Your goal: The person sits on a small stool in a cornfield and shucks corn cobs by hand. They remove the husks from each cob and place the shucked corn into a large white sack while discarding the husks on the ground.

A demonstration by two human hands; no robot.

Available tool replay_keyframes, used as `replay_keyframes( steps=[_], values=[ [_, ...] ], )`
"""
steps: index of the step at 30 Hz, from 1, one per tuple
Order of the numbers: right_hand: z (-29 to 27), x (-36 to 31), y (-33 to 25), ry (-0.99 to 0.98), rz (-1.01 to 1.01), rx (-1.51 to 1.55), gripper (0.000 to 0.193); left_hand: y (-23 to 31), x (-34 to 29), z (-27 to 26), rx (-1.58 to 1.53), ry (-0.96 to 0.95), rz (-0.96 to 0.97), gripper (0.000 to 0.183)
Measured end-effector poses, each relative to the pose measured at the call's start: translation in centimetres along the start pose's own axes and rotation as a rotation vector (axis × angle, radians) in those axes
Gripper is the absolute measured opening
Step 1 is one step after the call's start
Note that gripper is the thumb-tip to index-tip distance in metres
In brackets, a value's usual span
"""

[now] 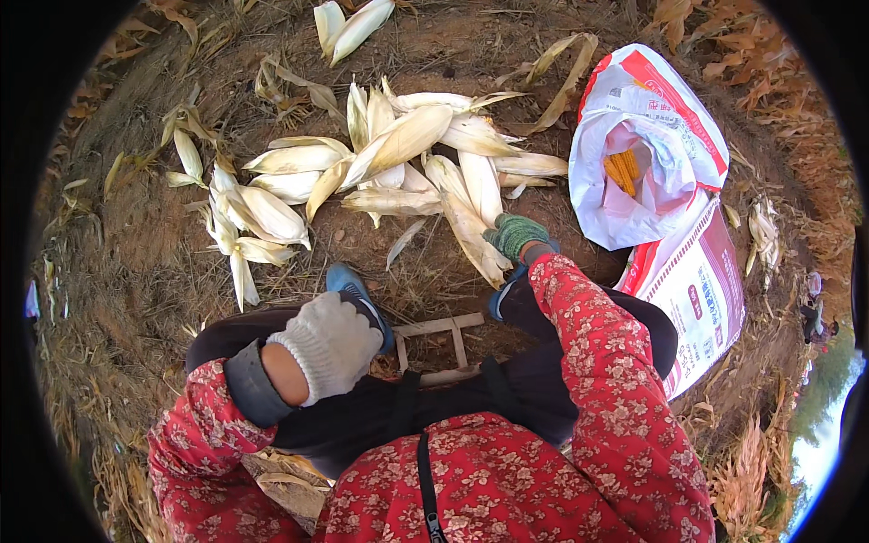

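My left hand [333, 346], in a white knit glove, is held over my left knee with its fingers curled under. Whatever it may hold is hidden. My right hand [517, 237], in a green glove, reaches to the near right side of a heap of corn ears in pale dry husks [398, 149]. Its fingers close at the lower end of a husked-over ear of corn [482, 185], partly hidden by the glove. Another ear of corn [471, 231] with browned husk lies just left of this hand.
To the right stands an open white and red woven sack [593, 204] with bare yellow corn cobs [622, 170] inside. A second printed sack part [692, 299] lies nearer me. A wooden frame [441, 328] sits between my feet. More ears [353, 27] lie farther off on straw-strewn soil.
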State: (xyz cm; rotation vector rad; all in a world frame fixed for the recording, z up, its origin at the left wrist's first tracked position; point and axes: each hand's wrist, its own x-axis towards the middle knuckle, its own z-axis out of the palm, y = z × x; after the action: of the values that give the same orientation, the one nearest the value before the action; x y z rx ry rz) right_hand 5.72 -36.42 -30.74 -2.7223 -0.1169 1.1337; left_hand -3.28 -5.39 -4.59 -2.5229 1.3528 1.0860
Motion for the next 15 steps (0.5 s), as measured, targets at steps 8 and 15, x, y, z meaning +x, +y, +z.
replay_keyframes(
  steps=[8, 15],
  values=[
    [1.1, 0.0, -1.4, -0.140, 0.139, -0.087, 0.058, 0.1, 0.8, 0.2, -0.031, 0.115, -0.020, 0.016],
    [3.6, -1.7, -8.3, -0.335, -0.416, -0.281, 0.040, 0.8, 0.3, 0.1, 0.006, -0.032, 0.019, 0.012]
  ],
)
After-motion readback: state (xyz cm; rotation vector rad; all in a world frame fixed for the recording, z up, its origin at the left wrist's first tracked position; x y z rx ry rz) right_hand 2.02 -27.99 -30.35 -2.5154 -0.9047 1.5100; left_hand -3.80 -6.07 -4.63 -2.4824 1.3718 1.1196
